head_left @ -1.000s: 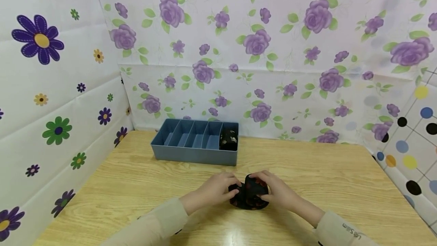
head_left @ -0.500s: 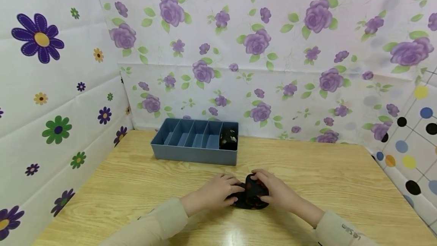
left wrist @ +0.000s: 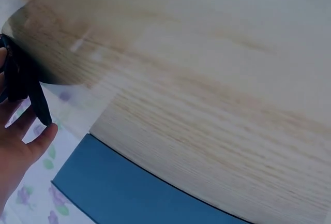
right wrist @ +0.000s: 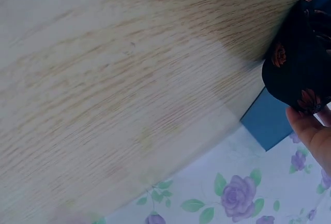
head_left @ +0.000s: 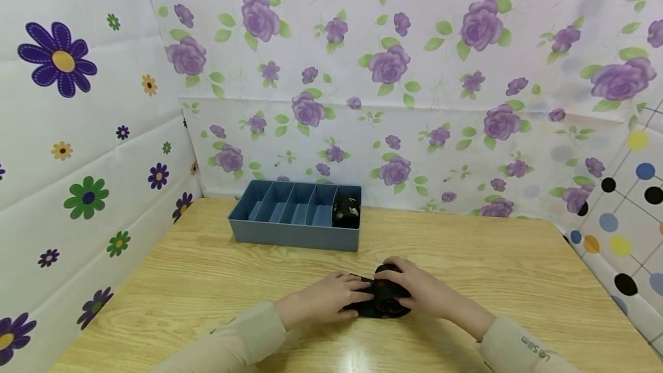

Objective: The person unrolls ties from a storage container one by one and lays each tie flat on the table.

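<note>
A black cloth printed with red flowers [head_left: 385,292] lies on the table in front of me, partly rolled up; its exact kind is hidden by the hands and folds. My right hand [head_left: 422,289] grips the rolled, upright end, fingers over the top and thumb low on the near side. On the flat left part, my left hand [head_left: 331,298] rests with its fingers stretched across the fabric. The right wrist view shows the rounded end of the cloth [right wrist: 297,63] with fingertips at its edge. In the left wrist view, dark folds [left wrist: 36,97] hang by the thumb.
A blue-grey box [head_left: 295,235] with several compartments stands behind the hands, near the back of the wooden table [head_left: 492,263]. Its rightmost compartment holds a black patterned roll [head_left: 346,212]. Flower-printed sheets [head_left: 331,73] enclose the table at the back and sides.
My left hand has gone from curled fingers at the cloth's left end to fingers stretched flat over it. My right hand's fingers have come down over the roll, which leans lower.
</note>
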The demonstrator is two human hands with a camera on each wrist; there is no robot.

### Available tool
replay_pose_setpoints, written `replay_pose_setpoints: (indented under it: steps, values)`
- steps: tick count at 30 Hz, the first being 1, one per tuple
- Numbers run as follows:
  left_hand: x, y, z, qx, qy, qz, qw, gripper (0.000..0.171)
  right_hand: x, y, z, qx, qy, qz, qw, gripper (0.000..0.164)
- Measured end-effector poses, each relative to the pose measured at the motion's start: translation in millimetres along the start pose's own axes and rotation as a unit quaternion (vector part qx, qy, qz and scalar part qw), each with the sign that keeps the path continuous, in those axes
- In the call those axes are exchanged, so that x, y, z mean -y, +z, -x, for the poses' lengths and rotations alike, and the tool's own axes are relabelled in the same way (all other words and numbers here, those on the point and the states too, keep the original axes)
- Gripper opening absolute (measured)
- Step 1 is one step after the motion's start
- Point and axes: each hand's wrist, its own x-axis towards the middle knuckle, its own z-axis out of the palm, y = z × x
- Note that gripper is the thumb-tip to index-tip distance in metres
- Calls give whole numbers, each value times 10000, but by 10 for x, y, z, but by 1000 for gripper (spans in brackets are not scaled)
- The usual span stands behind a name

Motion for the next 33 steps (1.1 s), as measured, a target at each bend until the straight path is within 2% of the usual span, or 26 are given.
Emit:
replay_pose_setpoints:
  steps: [8, 14, 19, 24, 33]
  values:
    - [-9, 44, 21, 358, -28, 231, 9991, 57, -14, -10, -2, -50, -149, 328, 9993, 51]
    - [-26, 50, 10, 477, -16, 446, 9979, 59, -7, -27, -3, -79, -224, 599, 9979, 55]
    - [-56, 38, 1, 462, 47, 435, 9980, 60, -17, -49, -4, -99, -319, 889, 9955, 55]
    - [-86, 1, -10, 509, 120, 456, 9976, 60, -42, -66, 13, -72, -495, 915, 9946, 50]
    - [-76, 8, -35, 595, 102, 646, 9961, 60, -79, -50, 40, -14, -517, 875, 9948, 46]
